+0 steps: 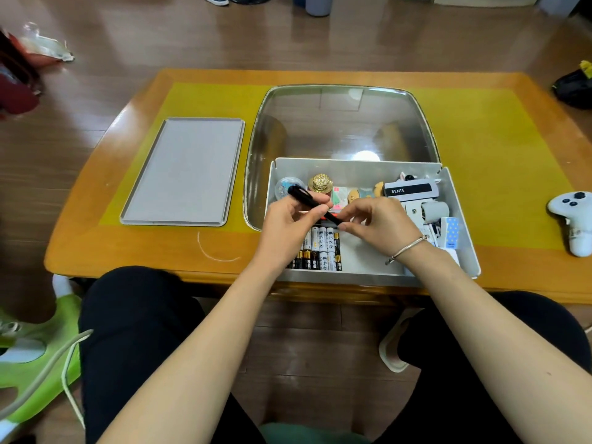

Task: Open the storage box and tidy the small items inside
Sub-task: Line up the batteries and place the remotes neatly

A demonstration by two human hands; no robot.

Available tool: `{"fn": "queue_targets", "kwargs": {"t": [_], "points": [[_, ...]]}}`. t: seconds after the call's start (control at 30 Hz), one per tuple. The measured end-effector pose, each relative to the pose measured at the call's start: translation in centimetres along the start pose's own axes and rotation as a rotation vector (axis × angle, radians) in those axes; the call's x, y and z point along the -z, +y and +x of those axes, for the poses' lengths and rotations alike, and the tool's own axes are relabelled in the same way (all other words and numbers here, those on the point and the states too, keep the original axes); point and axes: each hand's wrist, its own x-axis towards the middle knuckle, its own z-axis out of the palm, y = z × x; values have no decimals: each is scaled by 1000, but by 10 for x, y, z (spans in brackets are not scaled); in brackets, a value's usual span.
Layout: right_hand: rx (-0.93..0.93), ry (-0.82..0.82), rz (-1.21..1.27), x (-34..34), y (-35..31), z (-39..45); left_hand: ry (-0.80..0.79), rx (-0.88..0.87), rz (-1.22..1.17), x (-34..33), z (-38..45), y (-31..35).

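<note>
Risk of slipping first: black marker pen being held above the open storage box, left hand curling around its upper barrel, right hand pinching its lower end near what looks like an orange pen underneath (hard to tell apart there). Possibly dropping onto the rows of batteries lined up directly below and knocking them out of line, if either grip loosens while turning or pulling. Possibly also brushing the gold ornamental jar or the round clear case just behind the left hand while setting the pen down, since that far corner is looking crowded. Wrist bangle hanging close to the small blue dotted box at the right wall, likely catching it on withdrawing.

Sitting at the near edge of the wooden table, lid off, pale grey and shallow, with a black BENTE-labelled box leaning across the far right. Lying flat to the left, well apart: grey lid. Resting behind, touching the far wall: large clear dome cover.
</note>
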Motion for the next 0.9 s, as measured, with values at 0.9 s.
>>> {"fn": "queue_targets", "kwargs": {"t": [0.9], "points": [[-182,-4,-366,-16,13,16,-304,-132,987,-1,-9,-24]]}}
